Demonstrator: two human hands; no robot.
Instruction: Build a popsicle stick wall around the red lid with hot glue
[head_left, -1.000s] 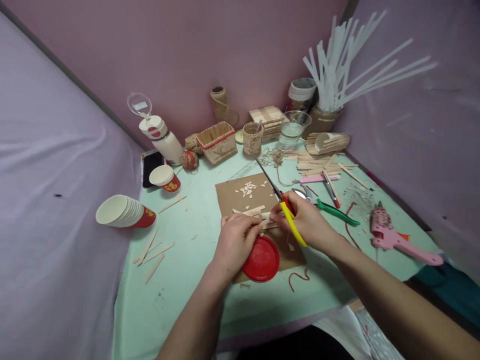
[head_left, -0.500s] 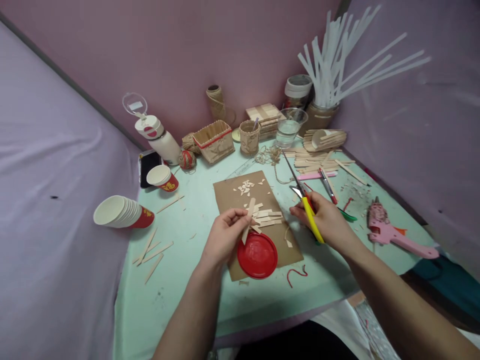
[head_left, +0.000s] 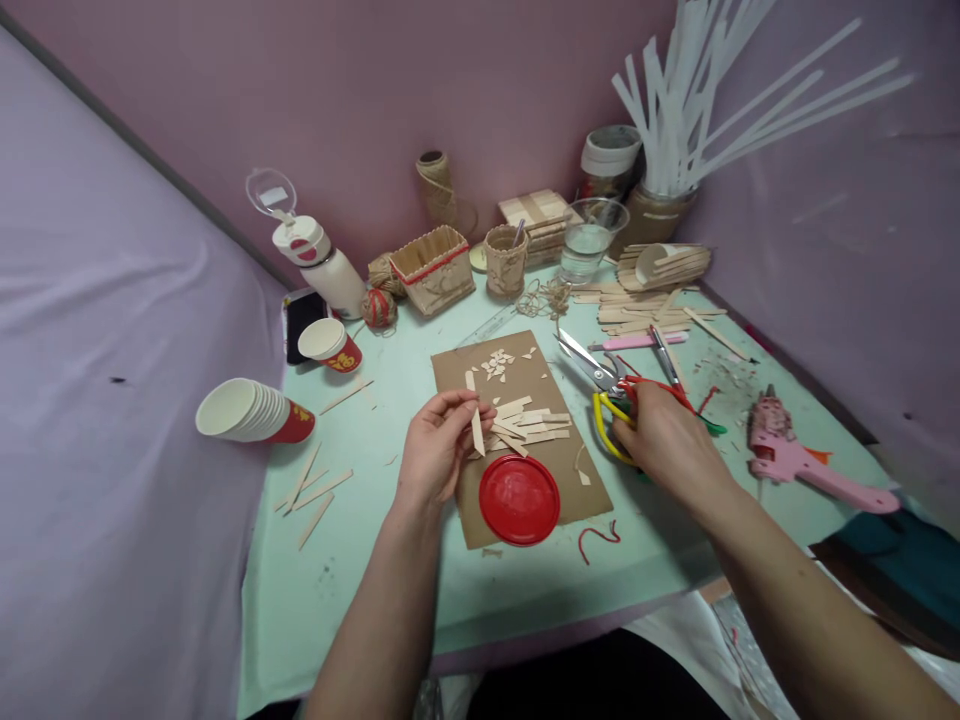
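Between the thumb and fingers of my left hand (head_left: 442, 440), a flat wooden craft stick (head_left: 477, 430) is pinched, tilted upright over the cardboard (head_left: 577, 490). Cut stick pieces (head_left: 536, 425) lie on the board just right of these fingers, with small chips (head_left: 499, 364) farther up. A red round lid (head_left: 519, 500) sits below them. My right hand (head_left: 664, 435) is closed at the handles of scissors (head_left: 589, 360), low over the table. Yellow and red handle parts show around its fingers; the hand hides how they join. A green handle (head_left: 709, 426) shows beyond the knuckles.
A pink glue gun (head_left: 810, 465) lies at the right. Stacked paper cups (head_left: 247, 410) and loose sticks (head_left: 315, 495) are at the left. Along the back stand a white bottle (head_left: 330, 270), a wooden box (head_left: 435, 275) and a clear cup of water (head_left: 589, 245).
My right hand has lowered the scissors and turned them flatter, so their silver blades show. My left hand has shifted slightly left with the craft stick, which now leans the other way.
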